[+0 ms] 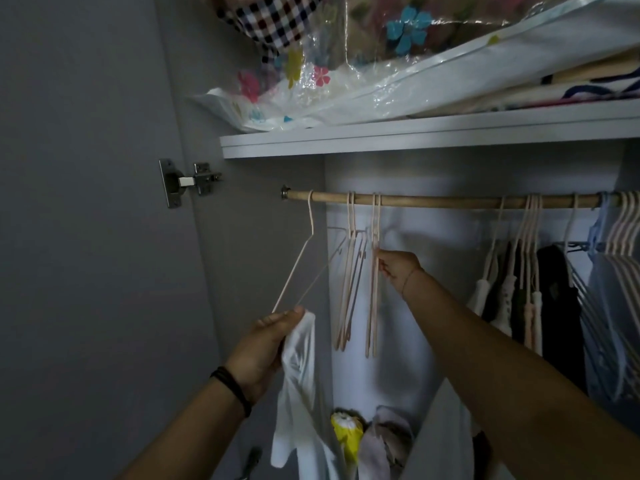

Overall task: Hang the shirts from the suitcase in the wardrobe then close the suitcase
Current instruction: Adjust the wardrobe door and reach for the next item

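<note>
I look up into the wardrobe at a wooden rail (pixel 433 201) hung with pale pink hangers. My left hand (pixel 265 344) grips a white shirt (pixel 301 386) that hangs down from it, and its fingertips touch the lower corner of the leftmost hanger (pixel 304 261), which is tilted toward me. My right hand (pixel 398 268) pinches an empty hanger (pixel 374 289) hanging near the middle of the rail. The suitcase is out of view.
Clothes hang on the right part of the rail (pixel 554 299). A shelf (pixel 415 136) above holds plastic-bagged bedding (pixel 346 64). The open door with its hinge (pixel 187 181) is at the left. Bundled items (pixel 349 434) lie at the wardrobe's bottom.
</note>
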